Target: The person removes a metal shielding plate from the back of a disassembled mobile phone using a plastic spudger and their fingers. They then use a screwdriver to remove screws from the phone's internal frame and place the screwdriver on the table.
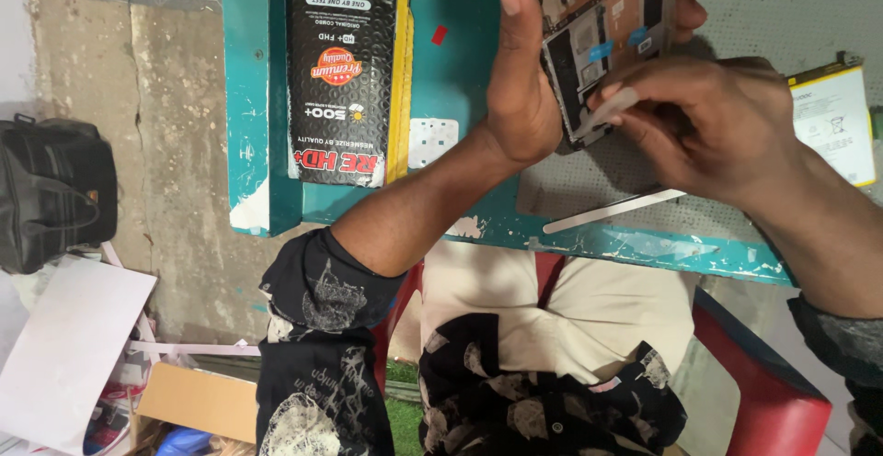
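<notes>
Nearby, black-and-yellow package [345,74] on teal table [248,97].

My worn teal wooden table [460,70] carries a black-and-yellow flat box [345,74] at ten o'clock; a white-and-yellow flat battery [835,123] at three; a white plastic strip [612,210] at five.

Soft, even daylight fills the frame with no harsh glare. The hands [644,97] cast a faint shadow onto the teal worktop [460,79] at upper centre. The focus is fairly sharp in the middle, the lower corners look darker and softer, and straight edges bend slightly outward.
</notes>
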